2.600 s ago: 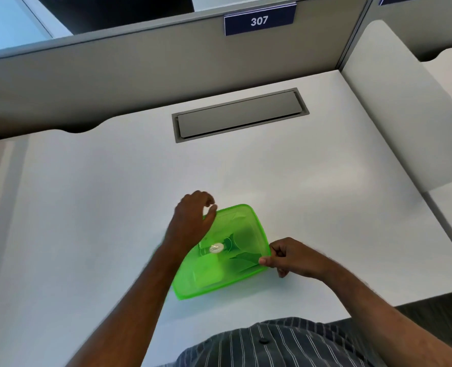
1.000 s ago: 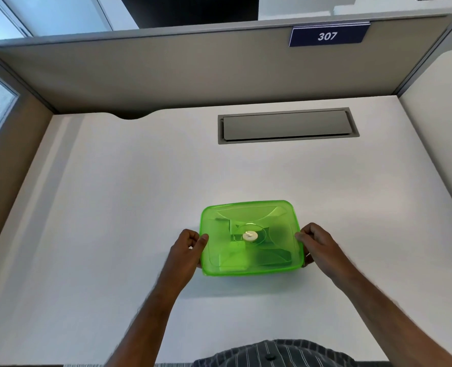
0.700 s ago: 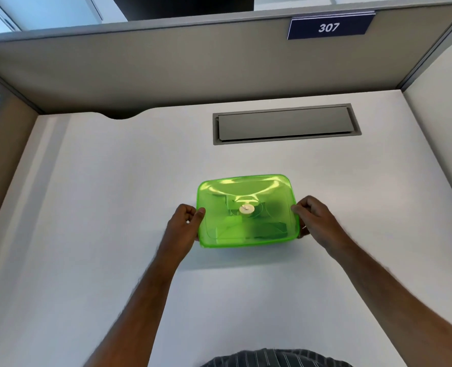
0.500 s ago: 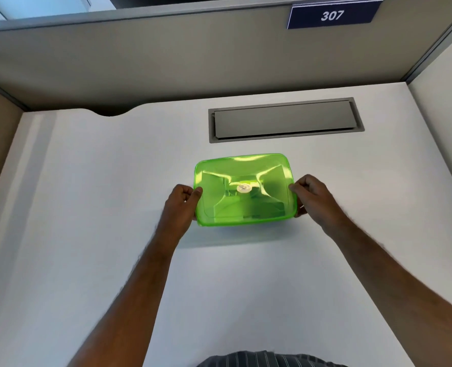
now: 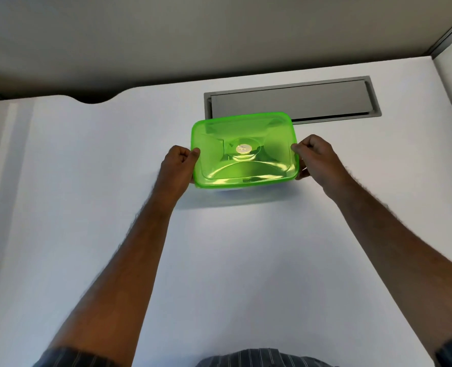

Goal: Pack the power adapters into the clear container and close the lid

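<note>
The clear container with its translucent green lid [image 5: 256, 165] on top sits far out on the white desk [image 5: 87, 207], just in front of the grey cable hatch. A small round white vent cap [image 5: 243, 148] marks the lid's middle. My left hand [image 5: 178, 165] grips the container's left side, thumb on the lid's rim. My right hand [image 5: 316, 161] grips its right side the same way. Both arms are stretched forward. The power adapters cannot be made out through the lid.
A grey recessed cable hatch [image 5: 312, 100] lies in the desk directly behind the container. Beige partition walls [image 5: 219, 35] close the desk at the back and right. A curved cut-out [image 5: 95, 98] notches the desk's back edge at the left.
Both hands took the closed container by its sides and slid it away from me across the desk, up to the cable hatch. Earlier it sat tilted near the desk's front edge.
</note>
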### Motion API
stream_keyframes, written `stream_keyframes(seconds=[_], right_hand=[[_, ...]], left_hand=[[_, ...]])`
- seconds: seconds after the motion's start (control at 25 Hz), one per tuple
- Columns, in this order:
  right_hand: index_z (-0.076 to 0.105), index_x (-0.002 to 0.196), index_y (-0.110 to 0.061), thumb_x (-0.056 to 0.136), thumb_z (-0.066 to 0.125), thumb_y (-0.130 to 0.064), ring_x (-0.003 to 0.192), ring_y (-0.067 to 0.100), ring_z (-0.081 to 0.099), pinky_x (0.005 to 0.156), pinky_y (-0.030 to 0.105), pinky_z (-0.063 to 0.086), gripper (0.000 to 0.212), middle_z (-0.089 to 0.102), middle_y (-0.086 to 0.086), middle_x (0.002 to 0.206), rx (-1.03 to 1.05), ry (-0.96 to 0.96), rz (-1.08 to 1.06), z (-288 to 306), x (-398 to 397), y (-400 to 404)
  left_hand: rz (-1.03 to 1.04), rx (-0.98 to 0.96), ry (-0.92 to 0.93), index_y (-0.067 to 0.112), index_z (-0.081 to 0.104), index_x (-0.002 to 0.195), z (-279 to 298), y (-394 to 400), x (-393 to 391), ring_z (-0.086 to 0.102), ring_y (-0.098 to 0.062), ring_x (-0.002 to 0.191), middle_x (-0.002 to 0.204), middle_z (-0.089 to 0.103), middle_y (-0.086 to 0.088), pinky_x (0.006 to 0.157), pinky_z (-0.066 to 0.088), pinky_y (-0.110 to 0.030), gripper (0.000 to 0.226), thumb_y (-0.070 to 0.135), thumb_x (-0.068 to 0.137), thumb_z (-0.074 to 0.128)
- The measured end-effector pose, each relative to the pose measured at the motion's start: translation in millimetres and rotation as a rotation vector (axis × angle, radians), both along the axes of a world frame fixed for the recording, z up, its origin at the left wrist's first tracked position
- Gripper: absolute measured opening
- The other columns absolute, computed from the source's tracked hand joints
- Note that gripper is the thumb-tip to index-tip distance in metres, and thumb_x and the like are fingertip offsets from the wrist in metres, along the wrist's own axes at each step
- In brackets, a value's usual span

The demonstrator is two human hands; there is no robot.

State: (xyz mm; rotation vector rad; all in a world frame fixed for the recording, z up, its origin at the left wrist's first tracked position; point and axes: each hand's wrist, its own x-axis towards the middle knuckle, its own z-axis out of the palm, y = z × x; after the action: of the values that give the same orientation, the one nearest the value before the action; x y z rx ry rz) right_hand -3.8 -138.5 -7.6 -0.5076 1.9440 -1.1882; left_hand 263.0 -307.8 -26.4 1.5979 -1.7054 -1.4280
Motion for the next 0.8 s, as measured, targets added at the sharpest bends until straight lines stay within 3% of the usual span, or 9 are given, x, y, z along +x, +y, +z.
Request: stream_keyframes(seconds=[0.16, 0.32, 0.6, 0.8], right_hand=[[0.053, 0.094, -0.007, 0.097, 0.061, -0.023, 0.059, 0.019, 0.055, 0.047, 0.031, 0.055, 0.018, 0.054, 0.008, 0.075, 0.0, 0.009, 0.01, -5.1, -6.0, -8.8], [0.055, 0.103, 0.001, 0.101, 0.058, -0.024, 0.061, 0.021, 0.056, 0.046, 0.028, 0.054, 0.025, 0.056, 0.013, 0.086, -0.032, 0.012, 0.005, -12.4, -9.1, -10.1], [0.062, 0.104, -0.014, 0.101, 0.057, -0.025, 0.062, 0.017, 0.058, 0.051, 0.029, 0.056, 0.012, 0.062, 0.01, 0.095, -0.057, 0.009, -0.004, -11.5, -5.7, -4.3], [0.06, 0.119, -0.016, 0.104, 0.051, -0.035, 0.068, 0.017, 0.061, 0.055, 0.031, 0.055, 0.026, 0.063, 0.004, 0.102, -0.046, 0.031, -0.003, -10.2, 8.0, 9.2]], left_hand=[[-0.001, 0.003, 0.002, 0.019, 0.055, 0.087, -2.9, -9.2, -6.6, 0.059, -0.019, 0.064, 0.081, 0.061, -0.006, 0.051, 0.057, -0.032, 0.021, 0.034, 0.097, 0.064], [0.006, -0.03, 0.001, 0.017, 0.057, 0.1, -3.6, -12.1, -11.5, 0.06, -0.017, 0.066, 0.081, 0.059, 0.0, 0.066, 0.06, -0.041, 0.017, 0.031, 0.097, 0.065], [-0.027, -0.004, 0.029, 0.016, 0.061, 0.119, -0.6, -4.7, -9.5, 0.067, -0.02, 0.086, 0.091, 0.06, 0.003, 0.078, 0.063, -0.054, 0.03, 0.033, 0.094, 0.065], [-0.036, -0.021, 0.022, 0.018, 0.057, 0.134, 6.6, 14.4, 3.6, 0.061, -0.017, 0.088, 0.101, 0.059, 0.011, 0.086, 0.057, -0.051, 0.039, 0.031, 0.098, 0.063]])
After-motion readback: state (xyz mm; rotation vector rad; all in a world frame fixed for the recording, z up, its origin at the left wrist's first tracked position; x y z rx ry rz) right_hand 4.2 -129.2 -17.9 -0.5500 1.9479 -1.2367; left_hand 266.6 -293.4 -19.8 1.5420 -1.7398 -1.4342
